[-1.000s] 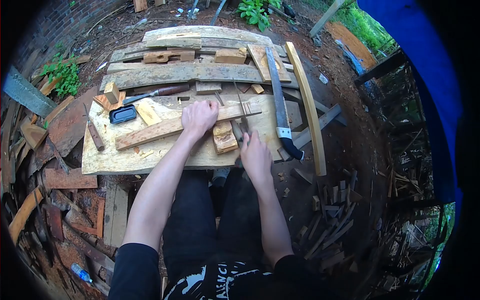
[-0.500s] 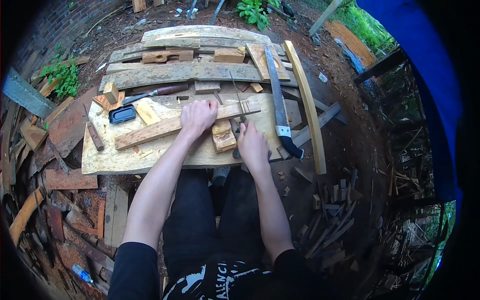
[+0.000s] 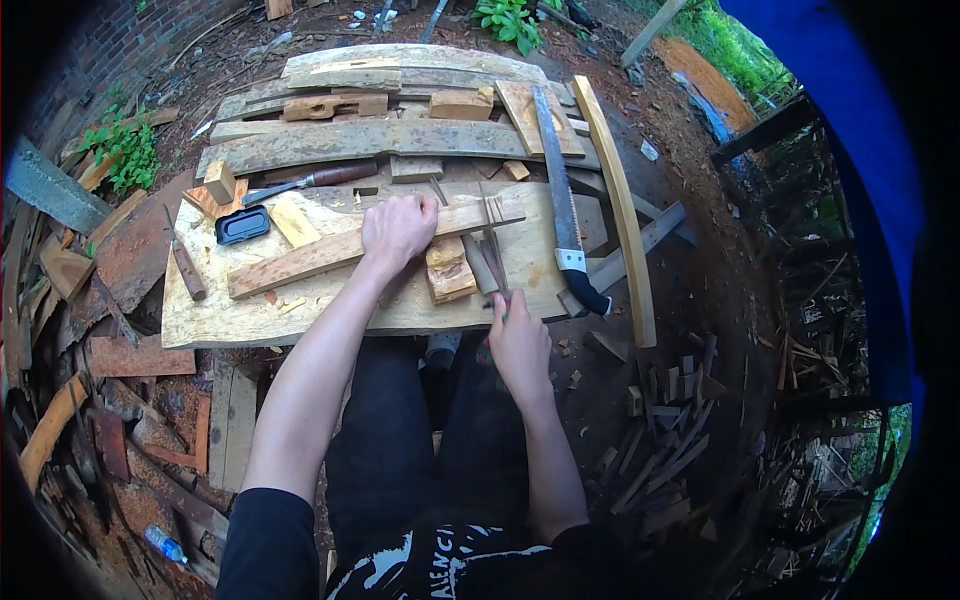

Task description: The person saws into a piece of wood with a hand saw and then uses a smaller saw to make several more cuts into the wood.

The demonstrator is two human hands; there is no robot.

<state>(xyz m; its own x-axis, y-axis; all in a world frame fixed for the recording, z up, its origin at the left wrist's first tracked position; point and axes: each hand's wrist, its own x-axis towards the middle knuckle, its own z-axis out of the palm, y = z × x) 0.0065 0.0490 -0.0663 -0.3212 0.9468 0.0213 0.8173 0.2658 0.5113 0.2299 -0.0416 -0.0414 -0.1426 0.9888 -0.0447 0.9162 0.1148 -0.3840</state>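
Wood strip [image 3: 350, 248] — left hand [image 3: 397, 230] flat atop

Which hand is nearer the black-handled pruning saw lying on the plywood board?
Right. The right hand sits just left of the black-handled pruning saw handle; the left hand presses the wooden strip, further left.

Left hand [image 3: 398, 230] pressed down on a long wooden strip [image 3: 300, 262] lying across the surface [image 3: 230, 320]. Under the strip, just right of that hand, a short wood block [image 3: 449, 272]. Right hand [image 3: 518, 340] at the near edge of the surface, closed on a small saw [image 3: 492, 240] reaching up to the strip's right end. Further right, a large handsaw [image 3: 560, 205] lying lengthwise. At far left, a chisel [image 3: 185, 265]; behind it, a flat case [image 3: 242, 225]. Beyond these, a knife [image 3: 310, 182] and weathered planks [image 3: 360, 140].
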